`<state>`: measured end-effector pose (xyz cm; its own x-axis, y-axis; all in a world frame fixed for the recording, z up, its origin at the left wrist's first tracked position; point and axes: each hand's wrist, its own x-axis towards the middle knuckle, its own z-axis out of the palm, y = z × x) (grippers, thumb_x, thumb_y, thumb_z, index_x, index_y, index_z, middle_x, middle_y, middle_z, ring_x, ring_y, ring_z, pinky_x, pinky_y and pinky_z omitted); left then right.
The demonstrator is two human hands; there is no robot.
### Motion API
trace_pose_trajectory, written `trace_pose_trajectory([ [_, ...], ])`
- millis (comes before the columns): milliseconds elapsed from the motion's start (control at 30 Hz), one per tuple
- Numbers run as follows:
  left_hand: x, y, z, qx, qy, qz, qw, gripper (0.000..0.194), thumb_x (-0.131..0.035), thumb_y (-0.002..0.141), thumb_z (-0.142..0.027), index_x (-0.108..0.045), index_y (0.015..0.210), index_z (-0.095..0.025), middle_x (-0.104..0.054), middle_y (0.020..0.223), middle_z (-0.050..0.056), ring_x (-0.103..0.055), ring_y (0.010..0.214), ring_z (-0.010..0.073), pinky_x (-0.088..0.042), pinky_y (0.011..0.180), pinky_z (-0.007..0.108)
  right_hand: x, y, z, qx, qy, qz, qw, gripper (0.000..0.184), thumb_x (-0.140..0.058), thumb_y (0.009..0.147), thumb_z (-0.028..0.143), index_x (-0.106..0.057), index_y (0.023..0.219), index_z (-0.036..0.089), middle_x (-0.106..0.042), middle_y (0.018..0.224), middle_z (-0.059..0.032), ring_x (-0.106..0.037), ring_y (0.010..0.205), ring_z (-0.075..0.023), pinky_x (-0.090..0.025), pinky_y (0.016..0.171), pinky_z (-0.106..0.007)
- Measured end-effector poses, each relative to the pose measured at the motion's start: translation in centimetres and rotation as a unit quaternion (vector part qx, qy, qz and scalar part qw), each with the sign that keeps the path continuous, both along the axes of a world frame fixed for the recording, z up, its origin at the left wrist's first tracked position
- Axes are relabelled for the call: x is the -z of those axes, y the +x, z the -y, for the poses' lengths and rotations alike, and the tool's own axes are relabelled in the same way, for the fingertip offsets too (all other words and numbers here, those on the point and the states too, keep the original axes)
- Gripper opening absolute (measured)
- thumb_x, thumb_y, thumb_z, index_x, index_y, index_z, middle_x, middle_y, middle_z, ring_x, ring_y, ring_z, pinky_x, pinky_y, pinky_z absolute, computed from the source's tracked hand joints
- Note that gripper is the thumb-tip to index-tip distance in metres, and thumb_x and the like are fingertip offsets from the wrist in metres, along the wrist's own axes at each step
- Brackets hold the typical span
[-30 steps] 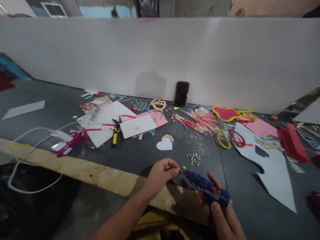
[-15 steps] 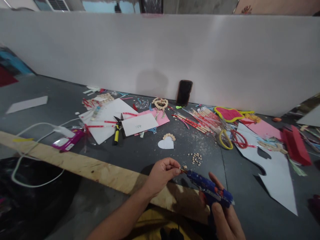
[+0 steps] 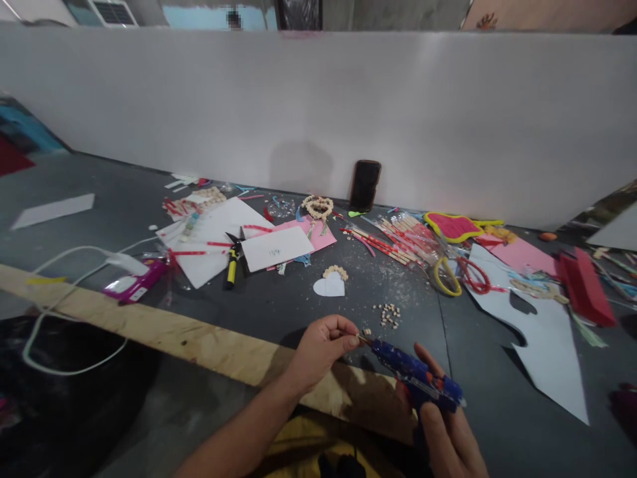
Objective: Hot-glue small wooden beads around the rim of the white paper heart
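The glue gun (image 3: pixel 418 375) sits in the right hand (image 3: pixel 448 435), the fingers of that grip wrapped around its handle, its nozzle pointing toward ten o'clock and meeting the fingertips of the left hand (image 3: pixel 321 345) just above the near edge of the tabletop (image 3: pixel 279 305). The left grip has thumb and forefinger pressed together; whatever is between them is too small to make out. The step in hand looks to be bringing the nozzle to that pinch. From the fingertips, a scatter of small beads (image 3: pixel 388 315) lies near, at two o'clock, and a white paper heart (image 3: pixel 326 287) lies flat at eleven o'clock, with a curved row of beads (image 3: pixel 336 272) along its upper right edge. The next move, as I judge it, calls for a firm, still pinch, a light squeeze of the trigger and skin kept clear of the nozzle, which could burn.
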<state>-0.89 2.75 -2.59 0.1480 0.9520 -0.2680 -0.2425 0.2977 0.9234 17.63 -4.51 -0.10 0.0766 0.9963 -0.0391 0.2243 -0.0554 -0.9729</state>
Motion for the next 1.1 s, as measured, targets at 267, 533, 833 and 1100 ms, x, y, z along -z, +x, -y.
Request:
trace_pose_trajectory([
  [267,-0.1,0.1,0.0,-0.004,-0.004,0.004,1.000,0.022,-0.073,0.062,-0.029,-0.062,0.073,-0.015,-0.061,0.065,-0.001,-0.052,0.060,0.0103,-0.037,0.058,0.020,0.2,0.1,0.2,0.004,0.004,0.009,1.000,0.053,-0.043,0.088,0.045,-0.036,0.137,0.027,-0.048,0.136,-0.0052,-0.058,0.102,-0.0255,-0.050,0.067,-0.029],
  [533,-0.3,0.1,0.1,-0.004,-0.005,0.014,1.000,0.019,-0.073,0.063,-0.028,-0.062,0.073,-0.014,-0.062,0.065,-0.001,-0.053,0.061,0.0100,-0.037,0.059,0.020,0.1,0.0,0.3,0.006,-0.008,0.002,1.000,0.052,-0.043,0.088,0.043,-0.036,0.137,0.027,-0.051,0.131,-0.0063,-0.059,0.099,-0.0265,-0.050,0.071,-0.033],
  [833,0.2,0.1,0.1,-0.003,-0.002,0.014,1.000,0.020,-0.072,0.064,-0.028,-0.062,0.074,-0.014,-0.061,0.065,-0.001,-0.051,0.061,0.0094,-0.036,0.057,0.019,1.1,0.5,0.4,0.001,0.013,0.017,1.000,0.050,-0.042,0.089,0.039,-0.037,0.137,0.024,-0.046,0.137,-0.0072,-0.059,0.103,-0.0236,-0.053,0.072,-0.028],
  [1100,0.3,0.1,0.2,-0.006,0.002,0.011,1.000,0.018,-0.071,0.065,-0.027,-0.062,0.074,-0.014,-0.057,0.065,-0.002,-0.047,0.060,0.0083,-0.033,0.057,0.019,1.8,1.4,0.3,-0.049,0.073,0.052,0.995,0.051,-0.044,0.089,0.031,-0.036,0.138,0.024,-0.050,0.134,-0.0069,-0.056,0.111,-0.0243,-0.055,0.068,-0.025],
])
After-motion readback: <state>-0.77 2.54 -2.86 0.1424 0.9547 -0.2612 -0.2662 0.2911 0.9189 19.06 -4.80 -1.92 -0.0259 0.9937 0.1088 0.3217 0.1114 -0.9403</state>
